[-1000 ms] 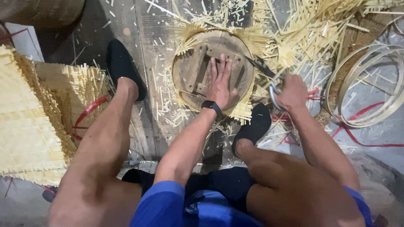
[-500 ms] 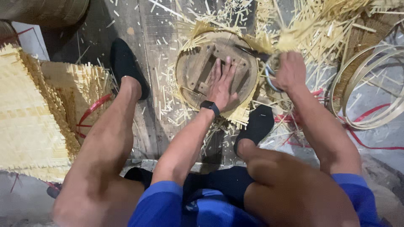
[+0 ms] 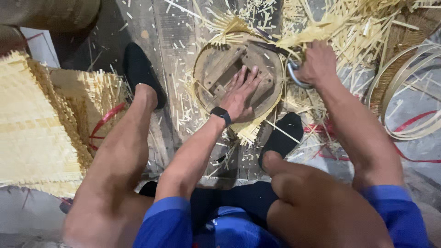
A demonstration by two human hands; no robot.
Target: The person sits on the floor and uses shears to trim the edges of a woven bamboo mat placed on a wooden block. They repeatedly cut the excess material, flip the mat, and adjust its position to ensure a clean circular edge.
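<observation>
My left hand (image 3: 241, 92) lies flat, fingers spread, on a round wooden form (image 3: 216, 69) that presses down a woven bamboo mat (image 3: 250, 131) on the floor. A black watch is on that wrist. My right hand (image 3: 317, 62) grips the handles of large metal scissors (image 3: 294, 76) at the form's right edge, where the mat's loose strips stick out. The scissor blades are mostly hidden behind the hand and strips.
A stack of woven bamboo mats (image 3: 32, 133) lies at the left with a red strap (image 3: 103, 124). Bamboo hoops (image 3: 404, 92) and red straps lie at the right. Cut strips (image 3: 349, 27) litter the floor. My feet in black socks (image 3: 138, 69) flank the form.
My right hand with the scissors has moved up along the form's right edge. My left hand has stayed flat on the form.
</observation>
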